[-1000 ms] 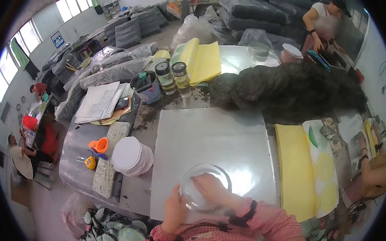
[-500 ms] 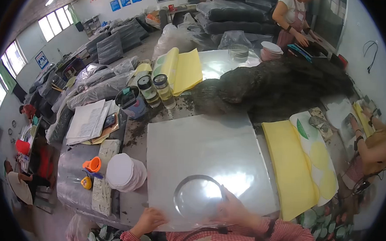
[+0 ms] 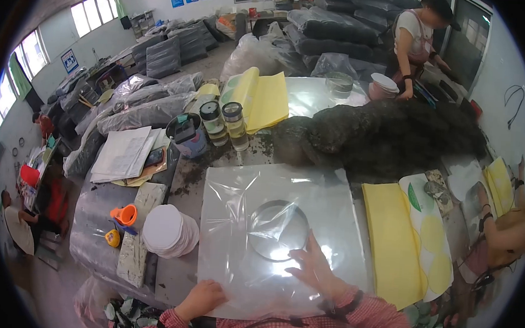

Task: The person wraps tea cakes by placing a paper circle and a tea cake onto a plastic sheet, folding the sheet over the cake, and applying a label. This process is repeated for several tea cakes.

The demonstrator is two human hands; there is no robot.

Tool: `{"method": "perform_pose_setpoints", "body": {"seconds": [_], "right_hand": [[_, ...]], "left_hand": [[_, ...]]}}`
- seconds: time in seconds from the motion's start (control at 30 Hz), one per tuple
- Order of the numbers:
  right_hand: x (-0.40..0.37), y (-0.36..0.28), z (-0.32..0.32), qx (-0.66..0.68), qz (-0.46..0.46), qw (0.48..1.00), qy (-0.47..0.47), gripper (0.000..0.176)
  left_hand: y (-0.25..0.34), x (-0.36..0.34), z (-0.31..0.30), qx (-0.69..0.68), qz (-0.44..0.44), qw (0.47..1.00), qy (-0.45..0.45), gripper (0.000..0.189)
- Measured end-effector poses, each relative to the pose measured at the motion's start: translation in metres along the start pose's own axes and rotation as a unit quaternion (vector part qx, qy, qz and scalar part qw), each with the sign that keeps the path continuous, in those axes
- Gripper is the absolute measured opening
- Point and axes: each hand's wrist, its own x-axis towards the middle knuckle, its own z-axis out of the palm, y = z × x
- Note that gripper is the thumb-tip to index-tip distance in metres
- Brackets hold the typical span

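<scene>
A clear plastic film (image 3: 230,210) with creases and glare lies over the pale square sheet on the table. Under or on it, near the middle, shows a round ring (image 3: 259,217). My right hand (image 3: 316,266) rests at the ring's lower right edge, its fingers spread. At the sheet's lower left edge, my left hand (image 3: 203,298) presses down with its fingers bent together; whether it pinches the film cannot be made out. Left of the sheet stands a stack of white round discs (image 3: 168,231). To the right lie yellow sheets (image 3: 389,242).
Dark fibrous material (image 3: 389,132) is heaped behind the sheet. Two jars (image 3: 235,126) and a bucket (image 3: 187,142) stand at the back left. Papers (image 3: 120,156), an orange cup (image 3: 125,215) and a tape measure (image 3: 112,237) lie left. Co-workers are at the right and back right.
The ring now sits farther up the sheet, and the film shows more creases. My right hand has moved up with its fingers spread. The camera view has shifted slightly.
</scene>
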Motion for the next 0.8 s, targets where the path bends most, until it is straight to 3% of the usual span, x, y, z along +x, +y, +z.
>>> {"method": "perform_pose_setpoints", "body": {"seconds": [0.07, 0.1, 0.13, 0.17, 0.2, 0.23, 0.3, 0.37, 0.4, 0.47, 0.53, 0.6, 0.67, 0.7, 0.73, 0.77, 0.8], "right_hand": [[-0.02, 0.019, -0.009, 0.302, -0.015, 0.95, 0.072, 0.038], [-0.032, 0.037, -0.021, 0.102, 0.007, 0.985, 0.137, 0.034], [-0.038, 0.055, -0.041, -0.105, 0.025, 0.975, 0.195, 0.03], [-0.049, 0.051, -0.073, 0.121, 0.131, 0.95, 0.254, 0.028], [-0.06, 0.111, -0.103, 0.058, 0.078, 0.932, 0.348, 0.022], [-0.062, 0.119, -0.133, 0.112, 0.111, 0.889, 0.429, 0.016], [-0.036, 0.099, -0.177, 0.064, 0.07, 0.877, 0.471, 0.013], [0.012, 0.06, -0.201, -0.056, 0.021, 0.931, 0.36, 0.014], [0.046, 0.046, -0.207, -0.141, -0.075, 0.933, 0.323, 0.019], [0.122, 0.021, -0.21, -0.265, -0.209, 0.887, 0.315, 0.041], [0.19, -0.001, -0.206, -0.324, -0.229, 0.863, 0.314, 0.061], [0.245, 0.02, -0.2, -0.383, -0.229, 0.842, 0.304, 0.059], [0.278, 0.06, -0.194, -0.541, -0.21, 0.804, 0.129, 0.053], [0.278, 0.058, -0.193, -0.464, -0.186, 0.856, 0.135, 0.046], [0.283, 0.061, -0.195, -0.462, -0.19, 0.855, 0.141, 0.046], [0.288, 0.067, -0.198, -0.344, -0.204, 0.897, 0.189, 0.045], [0.287, 0.074, -0.198, -0.221, -0.211, 0.924, 0.229, 0.043]], "left_hand": [[-0.011, 0.007, -0.031, -0.045, -0.034, 0.984, 0.17, 0.024], [-0.02, 0.011, -0.044, 0.028, -0.131, 0.957, 0.259, 0.027], [-0.034, 0.013, -0.052, 0.096, -0.228, 0.906, 0.344, 0.03], [-0.057, 0.012, -0.049, 0.155, -0.287, 0.875, 0.357, 0.031], [-0.077, 0.008, -0.043, 0.213, -0.346, 0.839, 0.363, 0.033], [-0.085, 0.003, -0.035, 0.206, -0.35, 0.837, 0.368, 0.033], [-0.097, -0.001, -0.024, 0.285, -0.28, 0.856, 0.327, 0.03], [-0.094, 0.0, -0.028, 0.291, -0.253, 0.858, 0.341, 0.03], [-0.093, 0.001, -0.032, 0.299, -0.231, 0.853, 0.36, 0.029], [-0.089, 0.002, -0.04, 0.277, -0.25, 0.857, 0.355, 0.028], [-0.088, 0.001, -0.049, 0.261, -0.269, 0.858, 0.351, 0.027], [-0.087, -0.003, -0.054, 0.174, -0.294, 0.874, 0.345, 0.026], [-0.074, -0.003, -0.065, 0.124, -0.321, 0.864, 0.367, 0.026], [-0.067, 0.006, -0.072, 0.068, -0.341, 0.848, 0.401, 0.026], [-0.048, 0.017, -0.081, 0.132, -0.271, 0.851, 0.431, 0.026], [-0.022, 0.034, -0.086, 0.193, -0.2, 0.845, 0.456, 0.026], [-0.001, 0.06, -0.088, 0.15, -0.106, 0.862, 0.473, 0.027]]}}
